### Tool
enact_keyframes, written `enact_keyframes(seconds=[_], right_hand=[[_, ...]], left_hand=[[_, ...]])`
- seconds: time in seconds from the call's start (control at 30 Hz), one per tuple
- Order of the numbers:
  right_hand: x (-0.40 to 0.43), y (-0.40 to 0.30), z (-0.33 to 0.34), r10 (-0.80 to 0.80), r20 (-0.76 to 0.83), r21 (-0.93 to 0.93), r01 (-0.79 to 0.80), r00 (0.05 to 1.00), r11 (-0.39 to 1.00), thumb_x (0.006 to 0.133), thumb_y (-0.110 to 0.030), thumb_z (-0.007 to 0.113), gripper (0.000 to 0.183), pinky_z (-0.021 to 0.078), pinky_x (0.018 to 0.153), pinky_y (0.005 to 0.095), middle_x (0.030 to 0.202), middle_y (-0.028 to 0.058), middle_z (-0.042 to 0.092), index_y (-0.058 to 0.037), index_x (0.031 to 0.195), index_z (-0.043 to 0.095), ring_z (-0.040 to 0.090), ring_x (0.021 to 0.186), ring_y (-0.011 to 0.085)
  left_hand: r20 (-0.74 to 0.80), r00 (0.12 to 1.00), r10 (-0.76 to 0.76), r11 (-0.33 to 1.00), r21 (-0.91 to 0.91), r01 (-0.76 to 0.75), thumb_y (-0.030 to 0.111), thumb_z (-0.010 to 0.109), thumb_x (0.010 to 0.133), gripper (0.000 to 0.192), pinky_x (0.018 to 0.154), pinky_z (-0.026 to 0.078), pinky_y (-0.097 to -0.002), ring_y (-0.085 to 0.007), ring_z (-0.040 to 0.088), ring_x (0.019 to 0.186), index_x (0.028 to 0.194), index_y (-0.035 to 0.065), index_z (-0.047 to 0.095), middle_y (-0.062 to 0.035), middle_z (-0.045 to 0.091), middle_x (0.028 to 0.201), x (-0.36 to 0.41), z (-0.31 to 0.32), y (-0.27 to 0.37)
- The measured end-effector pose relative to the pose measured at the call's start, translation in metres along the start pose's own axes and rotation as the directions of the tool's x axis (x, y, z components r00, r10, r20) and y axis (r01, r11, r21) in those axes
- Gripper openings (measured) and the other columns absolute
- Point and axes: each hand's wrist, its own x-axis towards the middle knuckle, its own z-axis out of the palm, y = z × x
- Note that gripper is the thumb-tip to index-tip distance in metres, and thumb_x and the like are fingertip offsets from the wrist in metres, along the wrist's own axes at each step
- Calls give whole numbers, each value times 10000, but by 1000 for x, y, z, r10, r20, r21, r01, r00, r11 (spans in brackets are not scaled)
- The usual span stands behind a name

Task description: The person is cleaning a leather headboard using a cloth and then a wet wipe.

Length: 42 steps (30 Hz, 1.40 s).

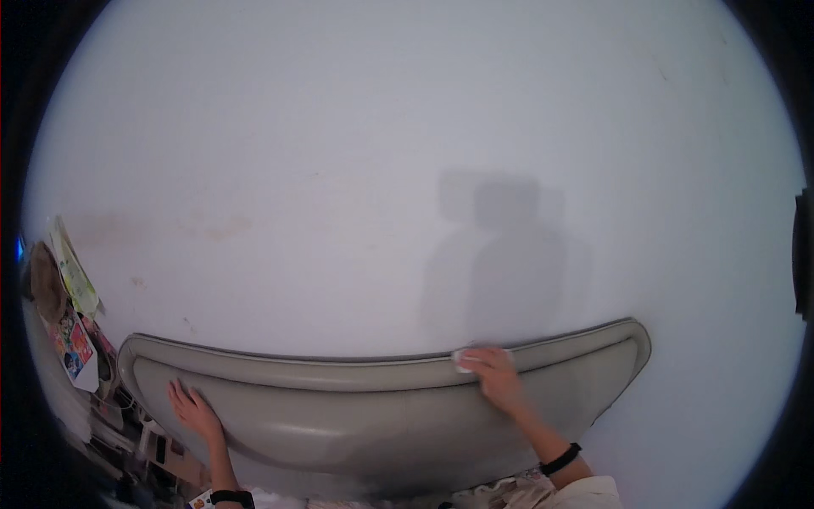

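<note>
A padded grey-beige headboard (356, 423), leather-like with a piped rolled rim, stands against the white wall in front of me. My left hand (196, 412) rests on the left part of its padded face, fingers somewhat apart and holding nothing. At the top rim, right of the middle, my right hand (501, 382) presses a white wipe or folded cloth (458, 362) against the headboard. Most of that cloth is hidden under the fingers. Both wrists wear black bands.
Behind the headboard rises the white wall (318, 159), with faint brownish stains and a shadow. Crowded at the left are a brown cap-like item (48, 280), a yellow-green packet (77, 277) and a colourful printed item (73, 347). Crumpled fabric (509, 493) lies below the headboard.
</note>
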Motion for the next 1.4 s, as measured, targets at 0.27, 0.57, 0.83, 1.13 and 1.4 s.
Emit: enact_keyframes(seconds=[0.27,0.57,0.83,1.13,1.4], right_hand=[[-19,36,-39,57,-40,-304,-67,998,950,648,60,535,474,417,855,385,1086,33,534,-186,1042,630,497,973,254],[33,64,-39,-461,254,-465,525,850,713,730,-88,527,442,388,834,327,1055,-5,476,-286,1121,585,469,961,162],[29,67,-44,-440,355,-472,565,824,677,778,-163,527,402,391,810,309,1044,-23,486,-275,1163,547,482,953,125],[14,84,-43,-357,343,-522,492,869,697,789,-171,510,410,395,850,382,1074,-6,467,-285,1181,541,476,988,150],[15,66,-47,-350,265,-576,439,898,689,791,-161,529,376,392,832,374,1057,10,472,-247,1156,563,477,961,164]], left_hand=[[-1,1000,-24,999,-26,24,291,351,934,415,1050,189,-399,-258,289,1293,1310,127,413,-70,333,1404,7,2,0],[4,1000,-27,1000,-5,27,279,363,923,421,1056,185,-402,-255,274,1300,1308,114,410,-66,336,1401,2,4,5],[2,1000,-11,1000,-3,11,267,361,922,420,1051,199,-392,-258,291,1289,1309,109,407,-74,341,1396,0,5,4],[-6,1000,-1,1000,-10,1,235,365,918,420,1050,195,-398,-256,285,1296,1318,112,394,-85,333,1400,-1,6,6],[-39,999,9,984,-180,-16,213,382,907,424,1057,169,-421,-261,270,1303,1318,109,395,-82,325,1406,3,9,-2]])
